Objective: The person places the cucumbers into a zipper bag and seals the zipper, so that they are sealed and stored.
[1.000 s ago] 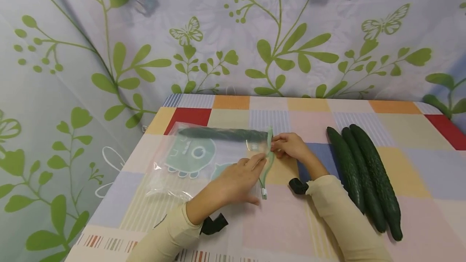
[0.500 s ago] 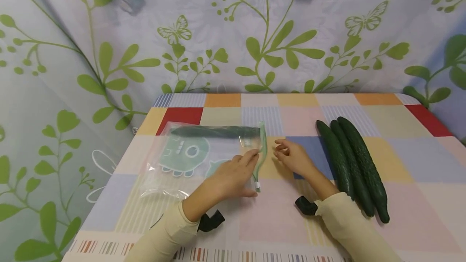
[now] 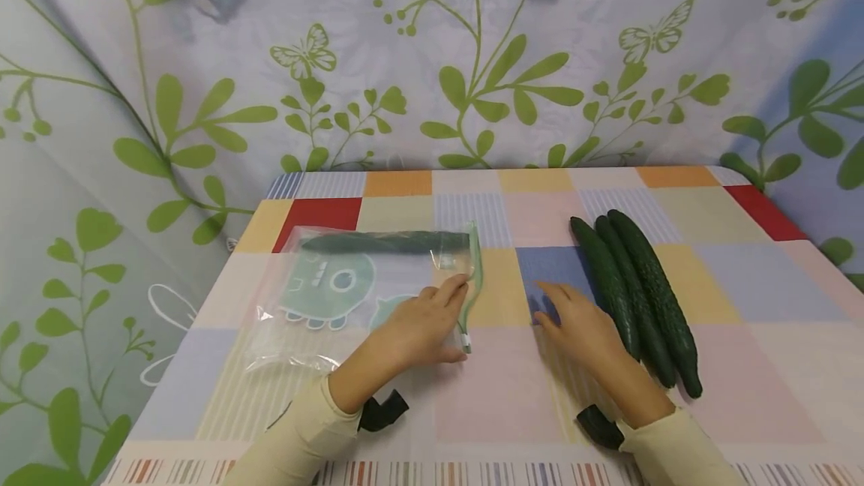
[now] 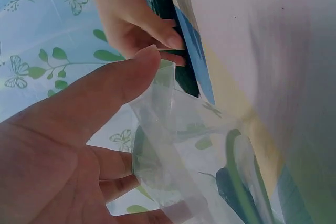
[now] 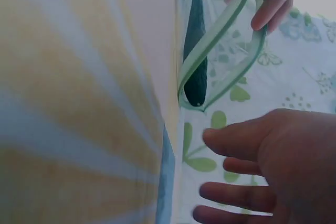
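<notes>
Noted first: left hand (image 3: 412, 332), with thumb and fingers gripping the clear zip bag (image 3: 331, 298) at its mouth edge, against the green zip strip (image 3: 477, 268). Just beside the left thumb, at the near end of that strip: small white slider (image 3: 466, 339). Seen from the right wrist: two lips of the strip bowed well apart, hence unsealed.

Found inside the bag, beyond the left fingertips and along the far edge: one cucumber (image 3: 385, 241), lying lengthwise, with one end toward the mouth.

Noted second: right hand (image 3: 587, 332), fingers loosely spread, thumb apart, with hold of nothing. Positioned to the right of the left grip, between bag mouth and three cucumbers (image 3: 634, 298). Near the latter; contact not determinable.

Found lying side by side on the patchwork cloth (image 3: 763, 396), to the right of the right hand: those same three, all outside the bag.

Progress, as judged from present positions: one cucumber bagged, three unbagged, mouth not zipped. Assessed as early stage, with one in four of the visible cucumbers inside.
</notes>
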A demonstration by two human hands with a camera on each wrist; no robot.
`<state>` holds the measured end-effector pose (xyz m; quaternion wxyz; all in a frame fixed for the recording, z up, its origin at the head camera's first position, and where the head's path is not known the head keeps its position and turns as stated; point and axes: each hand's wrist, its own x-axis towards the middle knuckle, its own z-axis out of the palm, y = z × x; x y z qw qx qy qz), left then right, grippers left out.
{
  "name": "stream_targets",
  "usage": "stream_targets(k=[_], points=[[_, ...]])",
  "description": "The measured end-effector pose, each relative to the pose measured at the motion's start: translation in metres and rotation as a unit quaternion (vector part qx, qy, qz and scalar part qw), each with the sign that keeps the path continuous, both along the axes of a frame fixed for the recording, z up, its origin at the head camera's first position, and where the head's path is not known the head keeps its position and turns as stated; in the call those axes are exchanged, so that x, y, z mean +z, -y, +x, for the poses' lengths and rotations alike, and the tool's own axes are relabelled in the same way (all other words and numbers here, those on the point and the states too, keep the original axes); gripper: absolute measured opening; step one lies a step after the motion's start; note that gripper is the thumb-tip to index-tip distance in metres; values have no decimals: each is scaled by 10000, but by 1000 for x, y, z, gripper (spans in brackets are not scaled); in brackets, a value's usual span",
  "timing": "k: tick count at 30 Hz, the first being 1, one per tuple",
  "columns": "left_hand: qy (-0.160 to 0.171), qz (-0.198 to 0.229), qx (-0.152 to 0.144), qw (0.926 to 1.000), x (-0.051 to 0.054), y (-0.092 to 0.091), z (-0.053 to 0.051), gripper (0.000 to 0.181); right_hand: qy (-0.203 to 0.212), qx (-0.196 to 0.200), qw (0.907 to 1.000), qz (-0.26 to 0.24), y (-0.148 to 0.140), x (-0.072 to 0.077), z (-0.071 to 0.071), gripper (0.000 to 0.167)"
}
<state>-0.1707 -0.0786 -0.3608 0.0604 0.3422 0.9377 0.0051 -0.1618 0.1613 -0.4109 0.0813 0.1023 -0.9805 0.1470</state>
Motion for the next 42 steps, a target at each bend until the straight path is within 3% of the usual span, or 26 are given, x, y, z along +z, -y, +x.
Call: stream_targets(k=[3,5,9,14,20,25,30,36,42], points=[[30,27,25,10000,-1,1,0,90,-402,-198,9989,133,-7,3,7,48],[24,48,22,10000,-2,2,0,90,-406,-409,9982,150,-13,7,10,52],[-73,119,-38,9999,-2,3,-1,89,192,-1025,9945,137,-29,20,14,65],[-151,171,-78,9997,-2,3,-2,89,1176,-1555,9804,293,-48,29,13,84],[-91,182,-65,9998,-3,3,-1,89,2159,-1482,9637,523,-58,25,11,101],[-85,146,-78,9998,-5,3,-2,89,2344,-1412,9604,532,-56,20,11,102],[-19,98,-56,9999,-6,2,-2,89,2361,-1307,9620,406,-53,17,12,92],[136,46,-29,9999,-6,1,-1,89,1965,-949,9752,357,-61,8,8,84],[189,-8,-9,9998,-5,1,-1,88,1750,-757,9816,-97,-70,4,0,85]])
